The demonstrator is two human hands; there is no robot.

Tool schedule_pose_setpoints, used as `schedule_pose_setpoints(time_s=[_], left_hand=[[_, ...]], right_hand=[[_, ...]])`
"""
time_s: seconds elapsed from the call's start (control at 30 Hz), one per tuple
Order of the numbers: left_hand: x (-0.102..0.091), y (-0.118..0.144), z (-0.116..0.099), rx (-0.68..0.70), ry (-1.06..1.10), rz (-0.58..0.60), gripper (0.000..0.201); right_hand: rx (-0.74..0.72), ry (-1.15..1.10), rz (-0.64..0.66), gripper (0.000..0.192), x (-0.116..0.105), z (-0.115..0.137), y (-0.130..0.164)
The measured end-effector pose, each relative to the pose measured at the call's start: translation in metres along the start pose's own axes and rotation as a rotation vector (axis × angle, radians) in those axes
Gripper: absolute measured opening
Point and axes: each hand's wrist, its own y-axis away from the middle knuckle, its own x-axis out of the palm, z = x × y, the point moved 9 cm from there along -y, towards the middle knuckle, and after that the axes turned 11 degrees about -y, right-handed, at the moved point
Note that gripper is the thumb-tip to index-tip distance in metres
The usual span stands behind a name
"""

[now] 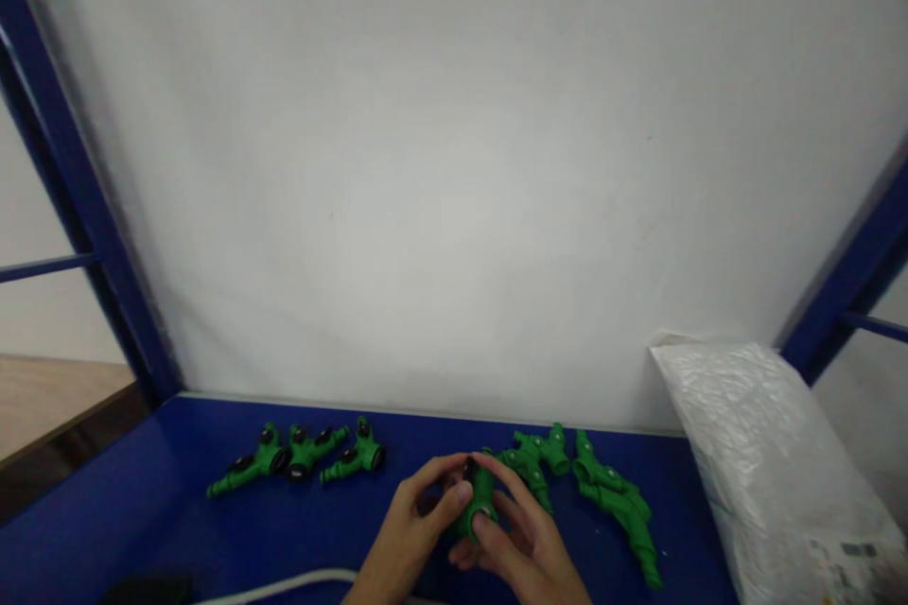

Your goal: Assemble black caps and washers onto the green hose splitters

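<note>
Near the front of the blue table I hold a green plastic Y-shaped hose connector (483, 494) between both hands. My left hand (418, 515) grips it from the left, its thumb and forefinger at a small black knob (469, 469) on the connector. From the right, my right hand (529, 529) closes round the body, thumb pressed against the near end. Fingers hide much of the piece. Just beyond my right hand lie green connectors (557, 454) showing no black knobs. Further right, several more (624, 506) lie together in a row.
Left of my hands, three green connectors with black knobs (266, 456) lie on the blue tabletop (177, 510). A white plastic bag (766, 454) stands at the right. A white cable (284, 581) and a dark object (146, 589) are at the front edge. Behind rises a white panel (454, 161).
</note>
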Motion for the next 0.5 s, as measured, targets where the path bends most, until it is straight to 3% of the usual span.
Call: schedule_pose_setpoints(time_s=[0.2,0.4,0.5], left_hand=[[0.003,0.010,-0.025,0.086,-0.137,0.005,0.068],[0.010,0.012,-0.027,0.117,-0.131,-0.002,0.044],[0.009,0.011,-0.027,0.113,-0.091,0.004,0.045]], right_hand=[[-0.045,0.020,-0.126,0.066,-0.018,0.014,-0.002],[-0.070,0.139,-0.161,0.060,-0.023,0.021,-0.003],[-0.053,0.200,-0.116,0.058,-0.016,0.027,-0.001]])
